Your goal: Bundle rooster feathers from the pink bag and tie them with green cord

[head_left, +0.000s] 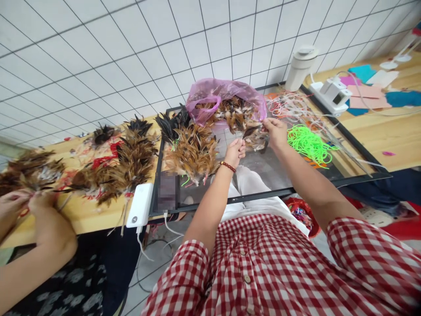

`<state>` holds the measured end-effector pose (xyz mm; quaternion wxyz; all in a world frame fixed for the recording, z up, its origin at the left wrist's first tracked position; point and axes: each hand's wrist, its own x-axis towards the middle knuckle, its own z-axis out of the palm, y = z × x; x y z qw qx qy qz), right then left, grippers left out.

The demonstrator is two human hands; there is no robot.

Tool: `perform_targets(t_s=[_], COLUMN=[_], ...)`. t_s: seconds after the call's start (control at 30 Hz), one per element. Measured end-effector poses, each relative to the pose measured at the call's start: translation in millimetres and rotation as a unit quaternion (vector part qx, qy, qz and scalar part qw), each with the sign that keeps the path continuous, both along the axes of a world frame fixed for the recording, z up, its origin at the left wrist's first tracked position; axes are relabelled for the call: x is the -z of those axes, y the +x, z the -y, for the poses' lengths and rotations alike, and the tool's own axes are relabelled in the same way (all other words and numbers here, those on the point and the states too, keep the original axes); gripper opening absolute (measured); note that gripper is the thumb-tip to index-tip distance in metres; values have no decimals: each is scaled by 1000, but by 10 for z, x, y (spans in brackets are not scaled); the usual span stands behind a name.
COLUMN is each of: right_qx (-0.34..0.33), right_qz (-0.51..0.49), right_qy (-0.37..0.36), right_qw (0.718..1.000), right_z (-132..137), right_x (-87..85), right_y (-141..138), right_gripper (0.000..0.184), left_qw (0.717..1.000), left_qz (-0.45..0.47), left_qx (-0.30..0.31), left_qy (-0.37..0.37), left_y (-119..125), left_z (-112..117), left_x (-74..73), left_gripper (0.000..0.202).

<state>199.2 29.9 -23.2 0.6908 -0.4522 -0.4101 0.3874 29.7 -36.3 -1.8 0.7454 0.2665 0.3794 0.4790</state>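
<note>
My left hand, a beaded bracelet at its wrist, is closed in a pinch on a dark brown feather. My right hand pinches at the other side of the feather, near the edge of a pink plastic bag. Brown feathers fill the open bag and spill toward both hands. Left of my left hand lies a pile of brown feathers, with black feathers behind it. Bright green cord lies in a tangle right of my right hand.
A black-framed glass top lies under the work. At the back right stand a white tumbler and a power strip. A white power bank sits front left. Far left, a co-worker's hands handle feathers beside feather bundles.
</note>
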Motion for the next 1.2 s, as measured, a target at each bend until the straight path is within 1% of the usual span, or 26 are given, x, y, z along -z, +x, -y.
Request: perform_targets(t_s=[0.13,0.23,0.27,0.3,0.33,0.47,0.5,0.53,0.6,0.67,0.7,0.73,0.8,0.83,0.87,0.9,0.93,0.97,1.0,1.03,1.1,1.17,1.2], right_qx=[81,105,109,114,120,138,138,137,125,92,68,39,-19,-46,-65,-79,-88,-94,-101,-110,-140,-169,-175], right_qz=[-28,-24,-16,-6,7,47,52,54,58,68,75,86,113,131,146,156,161,160,157,152,130,100,87], right_qy=[49,69,75,81,87,110,114,118,124,130,133,135,138,143,154,164,171,174,170,160,124,82,67], right_qw=[995,992,991,990,989,983,982,982,983,985,986,986,984,980,975,971,968,967,968,969,974,977,978], right_z=[-217,-300,-309,-309,-304,-272,-265,-255,-217,-139,-84,-22,112,176,232,279,315,342,361,374,389,395,395], right_x=[143,180,178,172,165,150,148,142,115,59,23,-16,-95,-129,-159,-182,-199,-209,-215,-217,-214,-206,-200], right_y=[285,453,488,510,522,501,484,462,396,294,231,164,25,-40,-98,-147,-185,-215,-235,-249,-267,-285,-295], right_gripper=[44,46,46,46,46,45,44,44,44,46,46,46,44,43,41,40,38,37,37,37,38,42,43], left_qw=[992,992,992,992,991,985,984,984,983,974,961,939,875,842,814,793,783,783,792,810,860,913,935], left_qz=[79,72,63,59,62,118,123,118,75,-5,-55,-109,-212,-257,-294,-326,-349,-363,-367,-360,-321,-262,-231], left_qx=[-96,-107,-109,-115,-121,-123,-125,-133,-157,-183,-193,-199,-189,-174,-155,-135,-113,-95,-80,-68,-41,4,29], left_qy=[2,1,0,-3,-5,4,10,19,53,131,191,260,391,441,477,496,502,496,481,458,395,311,268], left_y=[25,69,81,87,87,12,-13,-35,-63,-67,-64,-60,-54,-52,-51,-50,-49,-47,-46,-43,-38,-35,-33], left_z=[-34,-59,-64,-67,-72,-123,-145,-168,-205,-213,-203,-186,-140,-120,-107,-104,-110,-123,-141,-161,-192,-197,-189], left_x=[32,36,33,30,29,62,77,91,104,89,73,54,26,21,22,29,39,49,56,55,26,-35,-70], left_gripper=[32,15,12,14,19,57,63,64,55,43,39,37,41,45,48,50,50,47,43,36,23,14,12])
